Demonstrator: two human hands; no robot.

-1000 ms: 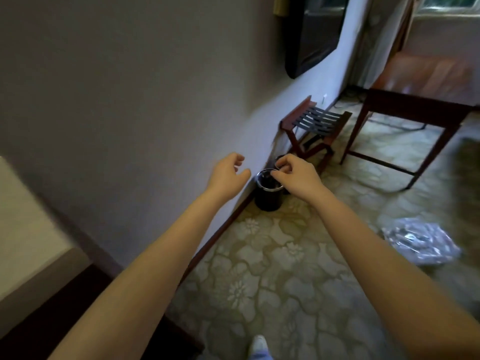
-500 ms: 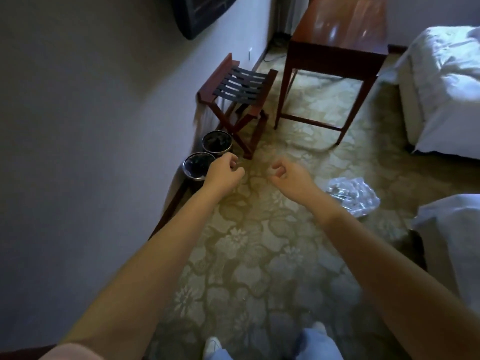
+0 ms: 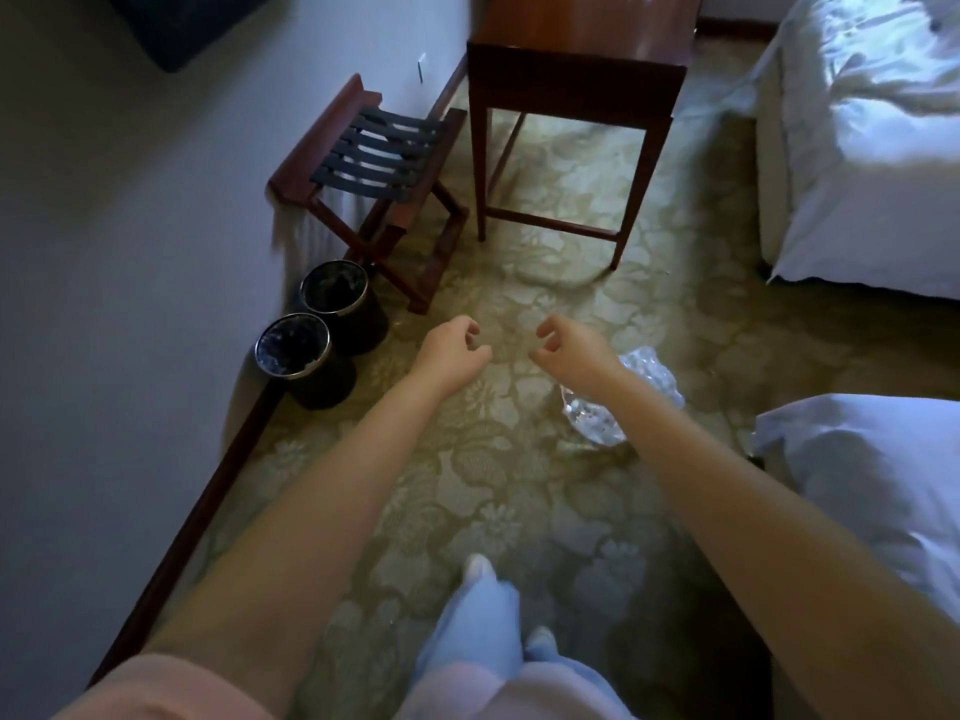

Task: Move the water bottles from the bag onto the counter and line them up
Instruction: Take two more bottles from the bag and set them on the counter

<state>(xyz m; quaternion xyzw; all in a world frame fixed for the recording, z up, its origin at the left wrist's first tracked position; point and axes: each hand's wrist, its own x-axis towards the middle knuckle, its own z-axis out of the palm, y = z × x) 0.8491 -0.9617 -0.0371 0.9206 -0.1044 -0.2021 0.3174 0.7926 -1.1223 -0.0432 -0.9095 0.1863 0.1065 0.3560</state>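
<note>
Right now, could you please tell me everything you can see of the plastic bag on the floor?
The bag is clear, crinkled plastic, glinting with light. It lies slumped on the patterned carpet, near the corner of a bed. The right arm crosses in front and hides part of it. Its contents are too blurred to make out.

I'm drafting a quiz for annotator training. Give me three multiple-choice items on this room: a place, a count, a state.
1. Where does the clear plastic bag lie? A on the table; B on the carpet; C on a bed.
2. How many black waste bins are there? A one; B two; C three.
3. What do the left hand and right hand hold? A bottles; B the bag; C nothing.
Answers: B, it lies on the carpet past the right arm; B, two stand side by side; C, the fingers are loosely curled and empty.
</note>
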